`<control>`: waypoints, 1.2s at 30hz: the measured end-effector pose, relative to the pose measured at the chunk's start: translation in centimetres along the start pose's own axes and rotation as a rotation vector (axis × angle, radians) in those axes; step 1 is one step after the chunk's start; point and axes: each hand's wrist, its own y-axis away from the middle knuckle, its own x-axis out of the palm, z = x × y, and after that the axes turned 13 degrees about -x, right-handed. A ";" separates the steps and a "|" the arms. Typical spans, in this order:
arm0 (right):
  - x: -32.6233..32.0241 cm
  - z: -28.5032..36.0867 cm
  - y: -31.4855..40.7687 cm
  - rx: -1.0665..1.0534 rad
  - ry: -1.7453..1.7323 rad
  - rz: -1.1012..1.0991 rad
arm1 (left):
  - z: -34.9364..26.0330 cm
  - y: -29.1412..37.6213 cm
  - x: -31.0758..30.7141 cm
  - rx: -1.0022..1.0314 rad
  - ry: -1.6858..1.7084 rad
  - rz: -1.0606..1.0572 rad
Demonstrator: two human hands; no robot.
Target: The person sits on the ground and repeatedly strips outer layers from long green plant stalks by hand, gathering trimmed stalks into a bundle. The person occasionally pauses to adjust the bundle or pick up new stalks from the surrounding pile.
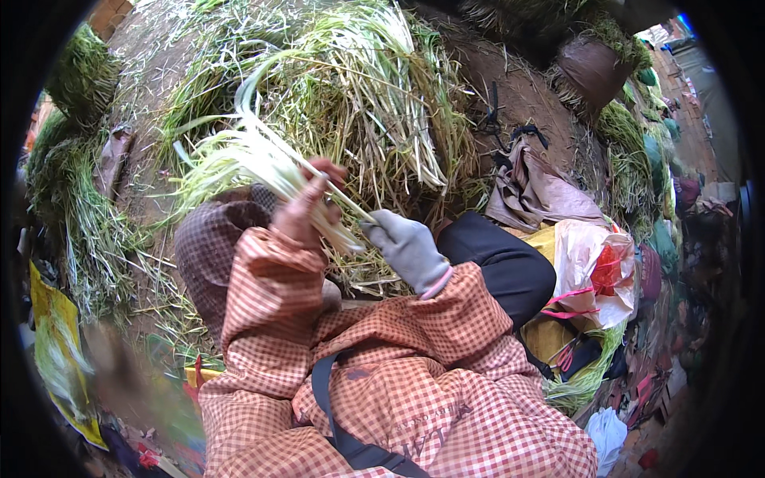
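My left hand [308, 206], bare and slightly blurred, grips a bundle of pale green plant stalks [254, 158]. The leafy ends fan out to the upper left, while the cut ends stick out below the fist. In a grey glove, my right hand [406, 248] pinches the lower end of a long pale stalk [352, 203]. That stalk runs up past the left hand and bends over at its top. Beyond both hands lies a large heap of green and straw-coloured stalks [358, 101]. Its near part is hidden by my hands.
Bundled greens [80, 77] stand at the left, and more bundles [624, 137] at the right. A brown cloth [541, 185] lies beside my right knee, above a white plastic bag [577, 257]. Red-handled scissors [565, 357] rest near it. A yellow sack [60, 352] is at lower left.
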 end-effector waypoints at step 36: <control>-9.2 -16.0 -12.5 0.458 0.643 -0.183 | -5.3 -2.2 -4.7 0.377 0.406 0.364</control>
